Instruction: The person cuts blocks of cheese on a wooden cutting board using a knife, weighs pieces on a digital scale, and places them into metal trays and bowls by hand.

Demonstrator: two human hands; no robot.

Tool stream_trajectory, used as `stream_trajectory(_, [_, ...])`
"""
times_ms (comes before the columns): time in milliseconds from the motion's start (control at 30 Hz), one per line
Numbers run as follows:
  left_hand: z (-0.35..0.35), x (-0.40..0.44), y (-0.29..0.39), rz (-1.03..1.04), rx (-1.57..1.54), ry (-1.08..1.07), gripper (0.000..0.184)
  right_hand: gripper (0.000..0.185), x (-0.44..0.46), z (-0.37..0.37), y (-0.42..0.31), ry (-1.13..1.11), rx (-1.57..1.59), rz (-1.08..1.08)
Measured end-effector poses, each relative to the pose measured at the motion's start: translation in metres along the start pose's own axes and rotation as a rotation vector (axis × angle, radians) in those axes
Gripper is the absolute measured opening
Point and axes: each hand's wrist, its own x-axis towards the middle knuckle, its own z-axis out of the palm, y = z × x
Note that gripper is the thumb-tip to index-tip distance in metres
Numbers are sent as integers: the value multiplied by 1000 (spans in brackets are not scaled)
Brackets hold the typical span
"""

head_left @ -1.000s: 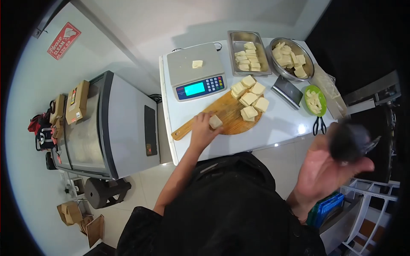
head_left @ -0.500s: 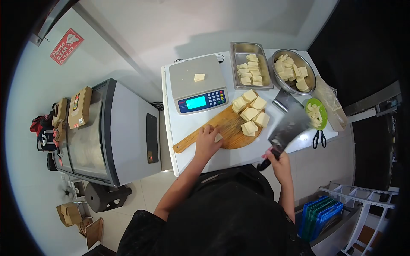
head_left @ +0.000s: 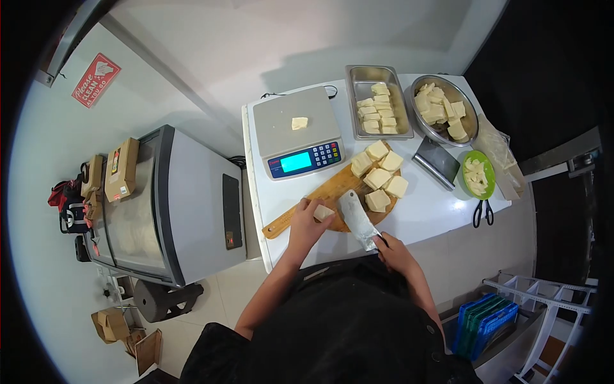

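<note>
My left hand (head_left: 306, 224) is closed around a small pale yellow block (head_left: 323, 213) on the round wooden cutting board (head_left: 332, 188), near where its handle begins. In my right hand (head_left: 395, 252) is the black handle of a cleaver (head_left: 357, 216). Its broad, smeared blade lies over the front of the board, just right of my left hand. Several larger pale yellow blocks (head_left: 377, 179) cluster on the board's right half. A kitchen scale (head_left: 298, 137) with a lit display stands behind the board and carries one small pale piece (head_left: 299, 123).
Behind the board, a steel pan (head_left: 359, 76) holds cut blocks, and a steel bowl (head_left: 472, 121) holds larger slabs. At the right are a metal scraper (head_left: 437, 163), a green bowl (head_left: 489, 171) of pale scraps and black-handled scissors (head_left: 483, 213). A chest freezer (head_left: 203, 198) stands left.
The cleaver has swung left and down from beyond the board's right side onto the board. My left hand now grips the small block, which shows more clearly between its fingers.
</note>
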Motion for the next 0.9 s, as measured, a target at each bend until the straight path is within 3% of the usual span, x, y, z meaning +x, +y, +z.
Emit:
stream_trajectory(133, [-5, -2, 1, 8, -18, -15, 42, 36, 17, 4, -7, -195, 190, 57])
stream_trajectory(367, [-20, 6, -13, 16, -112, 35, 50, 36, 30, 5, -23, -368, 234, 28])
stream_trajectory(467, [-35, 27, -18, -248, -309, 2, 51, 36, 36, 8, -46, -364, 253, 15])
stream_trajectory(500, [-41, 38, -25, -245, -310, 10, 51, 35, 39, 11, -55, -338, 250, 16])
stream_trajectory(567, [-59, 74, -38, -74, -162, 160, 53, 35, 44, 13, -69, -309, 240, 13])
stream_trajectory(733, [-114, 174, -38, -43, -35, 79, 55, 34, 55, 13, -90, -197, 255, -71])
stream_trajectory(900, [-116, 221, -40, 238, 249, -70, 52, 35, 62, 12, -98, -114, 343, -90])
